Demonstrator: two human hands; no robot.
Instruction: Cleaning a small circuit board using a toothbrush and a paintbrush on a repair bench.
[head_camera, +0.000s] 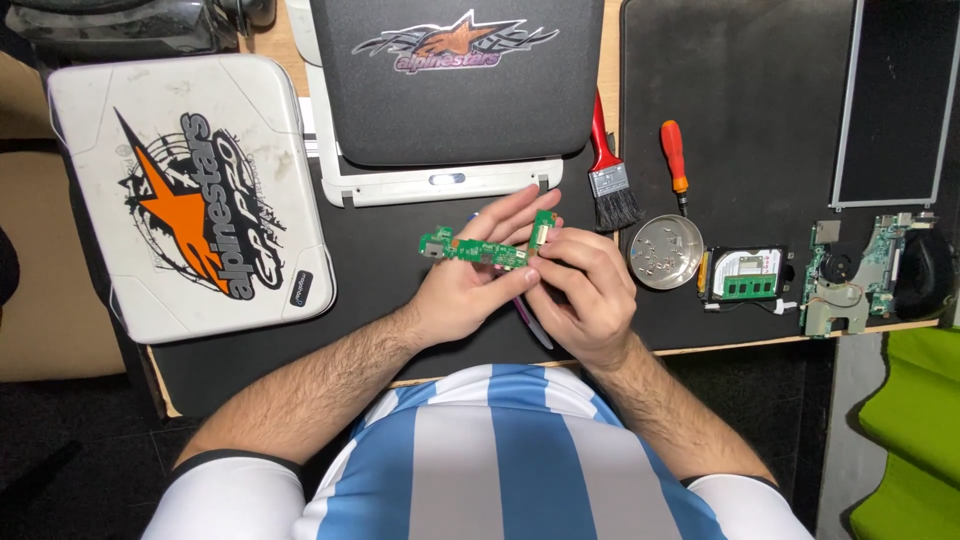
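Striped shirt nearest. Left hand, fingers half open, cradles narrow green circuit board; right hand pinches small board at its end. Right of hands: round metal dish holding tiny screws.

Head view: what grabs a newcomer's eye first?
Centre: both hands, left hand and right hand, hold a narrow green circuit board above the black mat. Far left lies a white laptop lid bearing a big orange-and-black star sticker. Right of the hands, a red-handled brush and round metal dish.

Left hand cradles green circuit board; right hand pinches its end
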